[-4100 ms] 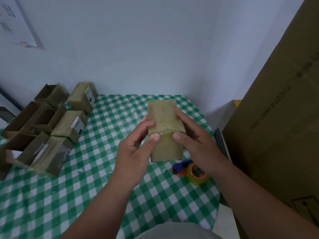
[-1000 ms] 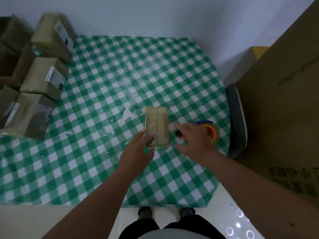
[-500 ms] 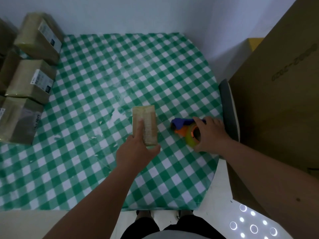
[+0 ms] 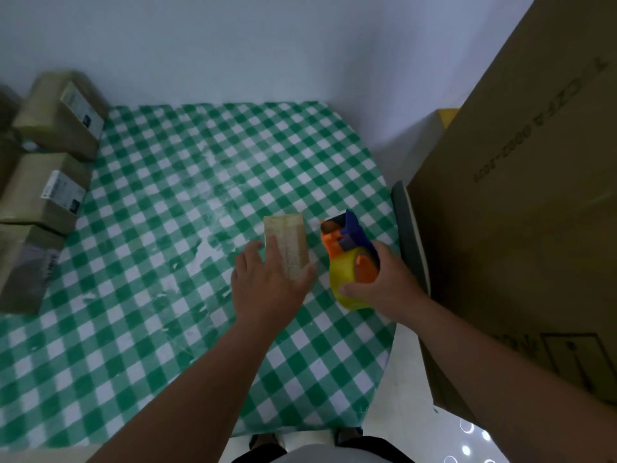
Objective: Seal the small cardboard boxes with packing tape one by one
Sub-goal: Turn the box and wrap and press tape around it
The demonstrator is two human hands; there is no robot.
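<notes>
A small cardboard box (image 4: 287, 240) stands on the green-checked table (image 4: 167, 295), near its right side. My left hand (image 4: 267, 285) lies over the box's near end, fingers on top and thumb against its right side. My right hand (image 4: 384, 285) grips a tape dispenser (image 4: 350, 259) with an orange and blue body and a yellowish roll, lifted just right of the box with its blue nose pointing away from me.
Several taped small boxes (image 4: 50, 192) line the table's left edge. A very large cardboard carton (image 4: 534, 212) stands on the floor at the right, with a dark flat thing (image 4: 409, 228) between it and the table. A wall is close behind.
My right hand has picked the tape dispenser up off the table and raised it beside the box. My left hand still holds the box down on the table.
</notes>
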